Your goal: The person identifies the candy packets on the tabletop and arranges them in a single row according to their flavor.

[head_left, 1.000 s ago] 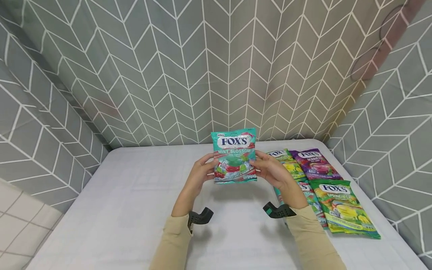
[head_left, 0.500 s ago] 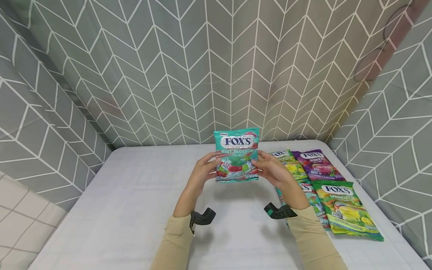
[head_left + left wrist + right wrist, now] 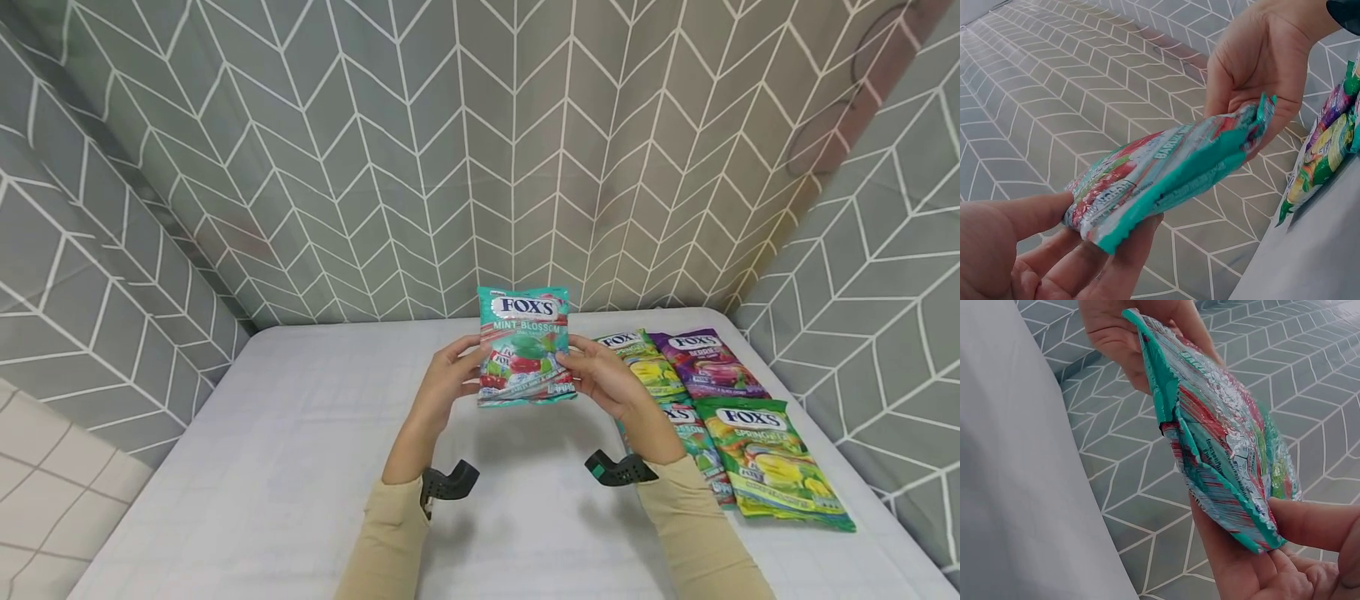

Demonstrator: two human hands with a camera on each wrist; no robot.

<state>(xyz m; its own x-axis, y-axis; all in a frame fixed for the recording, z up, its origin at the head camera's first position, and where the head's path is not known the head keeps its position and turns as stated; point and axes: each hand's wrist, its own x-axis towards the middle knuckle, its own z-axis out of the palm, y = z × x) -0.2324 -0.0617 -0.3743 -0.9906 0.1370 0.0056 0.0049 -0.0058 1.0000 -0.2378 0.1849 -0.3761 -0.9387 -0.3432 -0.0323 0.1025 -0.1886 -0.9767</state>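
A teal candy bag (image 3: 525,346) labelled Fox's Mint Blossom is held up over the white table, its printed front toward the head camera. My left hand (image 3: 447,375) pinches its left edge, thumb on the front and fingers behind. At the opposite edge my right hand (image 3: 600,375) pinches it the same way. In the left wrist view the bag (image 3: 1166,169) shows its teal bottom seal between both hands. The right wrist view has the bag (image 3: 1222,444) with its folded back seam visible and the right thumb (image 3: 1310,522) pressing near a corner.
On the table's (image 3: 300,433) right side lie a yellow-green candy bag (image 3: 648,367), a purple Berries bag (image 3: 705,364), a green Springtea bag (image 3: 776,462) and another mint bag (image 3: 701,450), partly behind the right forearm. Patterned curtains (image 3: 517,167) stand behind and at both sides.
The held bag has tilted a little, its top edge shifting slightly left and lower in view. Both hands keep their hold at its sides. The head view has shifted slightly.
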